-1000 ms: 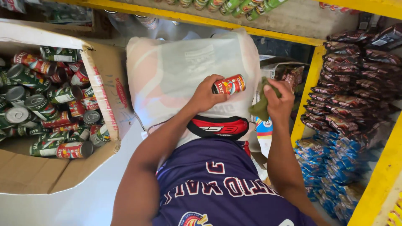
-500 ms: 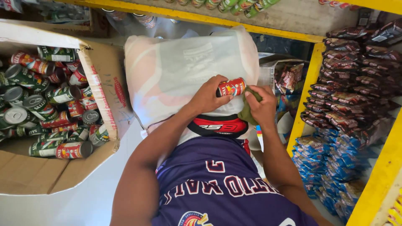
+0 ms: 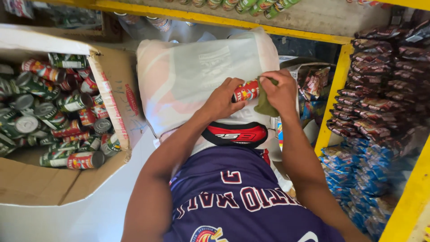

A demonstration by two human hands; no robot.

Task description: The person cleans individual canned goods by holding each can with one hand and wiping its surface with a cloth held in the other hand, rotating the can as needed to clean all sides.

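One can (image 3: 246, 90) betw. both hands' fingers (image 3: 233, 85)

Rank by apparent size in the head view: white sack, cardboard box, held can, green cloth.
1. cardboard box and white sack: look alike in spread, and the box is cut off at the frame edge, so unranked.
2. green cloth and can: both small and partly covered by the hands, too close to rank.

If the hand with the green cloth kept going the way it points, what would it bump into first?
The right hand with the green cloth points left, at the red can in the left hand. It would likely meet that can first; they already look to be touching.
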